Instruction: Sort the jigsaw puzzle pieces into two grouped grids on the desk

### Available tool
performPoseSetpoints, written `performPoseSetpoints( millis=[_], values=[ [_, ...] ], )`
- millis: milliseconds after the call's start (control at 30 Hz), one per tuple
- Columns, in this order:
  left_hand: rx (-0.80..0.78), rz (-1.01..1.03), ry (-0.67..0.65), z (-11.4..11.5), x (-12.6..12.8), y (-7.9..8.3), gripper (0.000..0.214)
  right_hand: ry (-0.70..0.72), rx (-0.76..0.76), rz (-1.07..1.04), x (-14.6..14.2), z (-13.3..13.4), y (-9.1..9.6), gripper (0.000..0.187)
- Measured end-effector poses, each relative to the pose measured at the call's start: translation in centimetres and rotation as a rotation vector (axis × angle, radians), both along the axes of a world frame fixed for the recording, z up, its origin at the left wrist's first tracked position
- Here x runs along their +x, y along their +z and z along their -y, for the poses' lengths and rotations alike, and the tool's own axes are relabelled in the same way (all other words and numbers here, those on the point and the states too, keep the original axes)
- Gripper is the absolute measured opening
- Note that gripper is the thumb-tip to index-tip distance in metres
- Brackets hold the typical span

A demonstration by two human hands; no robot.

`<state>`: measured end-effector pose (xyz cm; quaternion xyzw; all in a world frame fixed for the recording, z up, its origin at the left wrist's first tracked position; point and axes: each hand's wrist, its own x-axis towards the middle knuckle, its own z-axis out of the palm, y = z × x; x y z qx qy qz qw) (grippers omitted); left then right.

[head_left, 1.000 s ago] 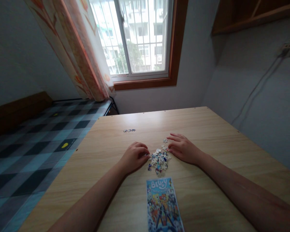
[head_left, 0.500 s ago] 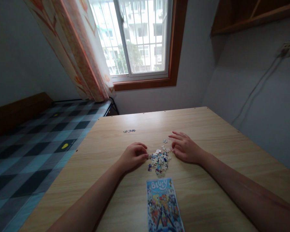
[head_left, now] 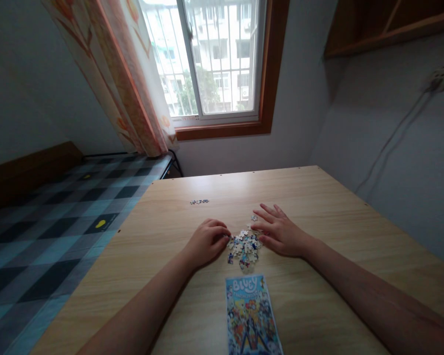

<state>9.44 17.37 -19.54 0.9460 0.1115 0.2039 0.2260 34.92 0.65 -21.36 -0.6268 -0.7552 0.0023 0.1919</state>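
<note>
A small heap of loose jigsaw pieces (head_left: 244, 245) lies in the middle of a light wooden table (head_left: 318, 207). My left hand (head_left: 206, 241) rests on the table at the heap's left edge, fingers curled under, fingertips touching the pieces. My right hand (head_left: 279, 230) lies flat at the heap's right edge with fingers stretched out toward the pieces. A colourful puzzle picture card (head_left: 250, 315) lies on the table just in front of the heap, close to me.
A few joined puzzle pieces (head_left: 199, 201) sit farther back on the left of the table. A bed with a checked cover (head_left: 52, 222) stands to the left. Window (head_left: 214, 59), curtain (head_left: 122, 84) and walls lie beyond; a wall shelf (head_left: 385, 24) hangs upper right.
My right hand has slid in toward the heap, its fingers now flatter against the pieces. My left hand has barely moved. The view has tilted slightly.
</note>
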Motion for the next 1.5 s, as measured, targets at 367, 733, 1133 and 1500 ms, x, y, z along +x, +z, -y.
performPoseSetpoints(
  millis=[367, 733, 1133, 1500],
  values=[
    [0.057, -0.013, -0.048, 0.6, 0.2, 0.3, 0.032, -0.135, 0.038, -0.107, 0.2, -1.1, -1.1, 0.048],
    [0.244, -0.224, 0.227, 0.8, 4.0, 1.1, 0.027, -0.176, 0.215, -0.241, 1.1, -1.8, -1.7, 0.043],
    [0.322, -0.401, -0.131, -0.4, 8.6, 2.6, 0.025, -0.146, 0.383, -0.329, 1.8, -2.1, -2.2, 0.036],
    [0.314, -0.372, 0.02, -3.0, 4.7, 2.2, 0.015, -0.144, 0.37, -0.356, 1.7, -2.1, -2.2, 0.039]
  ],
)
